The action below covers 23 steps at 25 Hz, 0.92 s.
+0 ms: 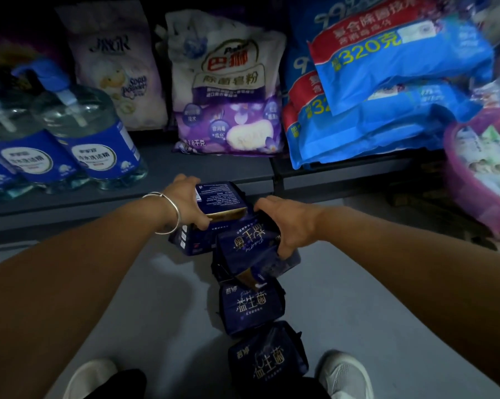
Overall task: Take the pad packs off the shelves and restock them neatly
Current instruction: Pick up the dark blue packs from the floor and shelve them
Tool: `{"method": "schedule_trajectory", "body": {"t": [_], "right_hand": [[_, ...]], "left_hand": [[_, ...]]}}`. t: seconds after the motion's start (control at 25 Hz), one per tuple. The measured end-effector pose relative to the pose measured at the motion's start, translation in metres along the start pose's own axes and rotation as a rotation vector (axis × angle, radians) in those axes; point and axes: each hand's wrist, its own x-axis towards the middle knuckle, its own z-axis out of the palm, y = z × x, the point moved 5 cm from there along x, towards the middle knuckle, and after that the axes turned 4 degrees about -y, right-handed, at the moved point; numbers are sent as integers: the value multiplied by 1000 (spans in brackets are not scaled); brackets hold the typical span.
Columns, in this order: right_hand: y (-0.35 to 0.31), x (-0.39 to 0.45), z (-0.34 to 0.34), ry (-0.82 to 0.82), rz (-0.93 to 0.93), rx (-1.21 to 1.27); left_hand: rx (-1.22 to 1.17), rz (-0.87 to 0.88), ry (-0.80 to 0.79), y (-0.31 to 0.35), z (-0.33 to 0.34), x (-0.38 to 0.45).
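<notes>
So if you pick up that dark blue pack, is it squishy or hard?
Probably squishy: the pack under the right hand has a creased, soft wrapper. Likely light, since the left hand holds another pack alone. The shiny film might be slippery.

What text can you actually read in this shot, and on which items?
"320克": top blue bag.
"除菌皂粉", "1.8千克": white and purple bag.
"Soap powder": pale bag.
"益生菌": dark pad pack on the floor, and the nearest pack.
Bottle label: blurred.
Fine print on the pack in the left hand: too small.
</notes>
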Motion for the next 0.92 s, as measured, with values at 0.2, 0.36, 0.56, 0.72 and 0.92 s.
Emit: {"method": "schedule_trajectory", "body": {"t": [0.2, 0.36, 0.56, 0.72, 0.92], "right_hand": [[-23, -36, -38, 21, -33, 23], [-46, -75, -77, 148, -44, 84], [-86, -130, -133, 321, -80, 116], [-111, -158, -168, 456, -95, 171], [-140, -181, -211, 578, -120, 227]], "left_hand": [[-174, 47, 93, 9, -64, -39], [-349, 138, 179, 26, -125, -84], [-434, 270, 320, 41, -208, -137], [-454, 346, 454, 51, -264, -167], [-559, 386, 597, 48, -310, -186]]}}
